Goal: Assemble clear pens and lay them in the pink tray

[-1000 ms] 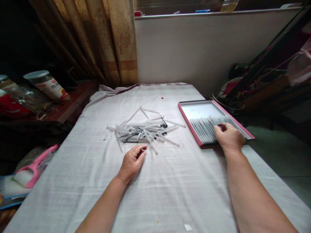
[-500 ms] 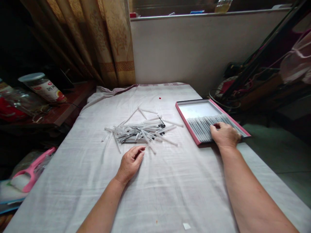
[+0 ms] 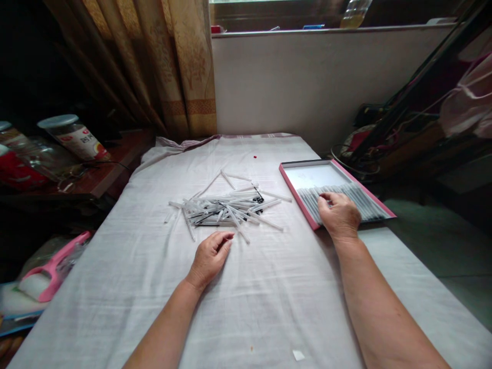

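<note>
A loose heap of clear plastic tubes (image 3: 226,207), some with dark tips, lies in the middle of the white cloth (image 3: 246,302). My left hand (image 3: 210,256) rests on the cloth just in front of the heap, fingers loosely curled, holding nothing. To the right sits a shallow pink-rimmed tray (image 3: 298,196) with a row of tubes (image 3: 361,200) laid side by side in its near half. My right hand (image 3: 340,215) lies palm down over the left end of that row, fingers bent onto the tubes.
A brown side table (image 3: 96,177) at the left carries jars (image 3: 75,136) and a cable. A pink-handled tool (image 3: 49,269) lies lower left. Curtains (image 3: 169,66) and a white wall stand behind. Dark stands, cables and clutter crowd the right side beyond the tray.
My right hand has slid leftward along the row of tubes in the tray, from its right part to its left end. My left hand has stayed in place.
</note>
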The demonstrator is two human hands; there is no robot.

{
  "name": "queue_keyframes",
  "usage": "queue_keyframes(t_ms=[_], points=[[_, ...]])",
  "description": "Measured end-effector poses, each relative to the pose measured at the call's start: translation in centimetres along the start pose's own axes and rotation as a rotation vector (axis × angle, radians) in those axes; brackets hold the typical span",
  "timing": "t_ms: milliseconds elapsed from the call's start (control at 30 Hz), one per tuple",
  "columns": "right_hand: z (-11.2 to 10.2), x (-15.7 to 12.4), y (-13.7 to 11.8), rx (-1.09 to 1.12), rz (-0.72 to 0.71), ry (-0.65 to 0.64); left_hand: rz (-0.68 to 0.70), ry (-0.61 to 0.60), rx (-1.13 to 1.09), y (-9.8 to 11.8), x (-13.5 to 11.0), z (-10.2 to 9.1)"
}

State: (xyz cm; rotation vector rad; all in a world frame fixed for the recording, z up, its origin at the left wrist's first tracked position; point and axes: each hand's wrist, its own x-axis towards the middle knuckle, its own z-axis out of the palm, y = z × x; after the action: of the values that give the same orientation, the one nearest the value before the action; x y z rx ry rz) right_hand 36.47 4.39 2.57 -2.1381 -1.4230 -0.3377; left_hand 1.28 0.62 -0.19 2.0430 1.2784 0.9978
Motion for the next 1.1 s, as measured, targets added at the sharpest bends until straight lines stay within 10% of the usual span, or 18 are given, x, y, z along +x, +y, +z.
queue_keyframes(t_ms=[300,733,1100], points=[[-1.6,-0.5,6.1,-0.123,0.293,-0.148,0.037,-0.009,0.013,-0.1,0.1,-0.1],[-1.9,-0.5,5.0,-0.194,0.309,-0.231,0.03,-0.005,0.027,-0.2,0.1,-0.1],[-1.0,-0.7,-2.1,0.137,-0.247,-0.001,0.014,-0.015,0.014,-0.2,0.2,0.0]])
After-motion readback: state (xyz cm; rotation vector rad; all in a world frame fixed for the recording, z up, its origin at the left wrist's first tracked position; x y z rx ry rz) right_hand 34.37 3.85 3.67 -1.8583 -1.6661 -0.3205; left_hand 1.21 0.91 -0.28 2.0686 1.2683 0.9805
